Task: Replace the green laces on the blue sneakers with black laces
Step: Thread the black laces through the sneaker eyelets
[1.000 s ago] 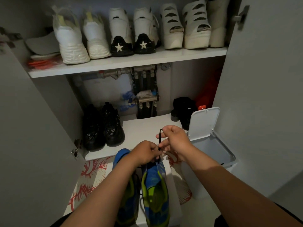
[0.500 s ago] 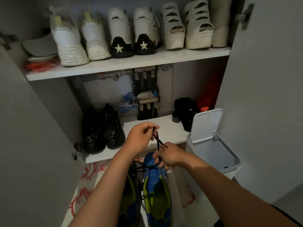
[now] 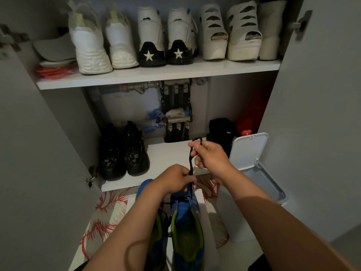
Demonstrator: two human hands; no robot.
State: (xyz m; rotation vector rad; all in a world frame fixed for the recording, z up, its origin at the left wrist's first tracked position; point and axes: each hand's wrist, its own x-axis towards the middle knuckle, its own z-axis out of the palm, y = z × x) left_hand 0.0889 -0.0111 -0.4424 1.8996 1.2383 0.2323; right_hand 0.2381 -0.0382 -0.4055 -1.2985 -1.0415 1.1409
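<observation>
I am looking down into an open cupboard (image 3: 39, 163). A white bin (image 3: 252, 208) stands at its right with the lid up, and a red-patterned mat (image 3: 109, 210) lies on the floor in front. The 2 blue sneakers (image 3: 185, 220) stand side by side under my forearms, toes toward the cupboard.

My left hand (image 3: 175, 179) is clenched on the black lace (image 3: 190, 161) just above the toe end of the right-side sneaker. My right hand (image 3: 212, 157) is higher and pinches the same lace near its looped top, so the lace runs between the 2 hands.

I see no green lace on either sneaker, so I judge the removal done. Black strands show in the gap between the 2 sneakers, so relacing looks under way. More threading and the tying are likely left.

My left forearm covers most of the left-side sneaker, and my left hand hides the eyelets of the other, so I cannot count the threaded holes. The heels are cut off at the bottom edge. In this dim light the green inside the sneakers is probably lining, not lace.
</observation>
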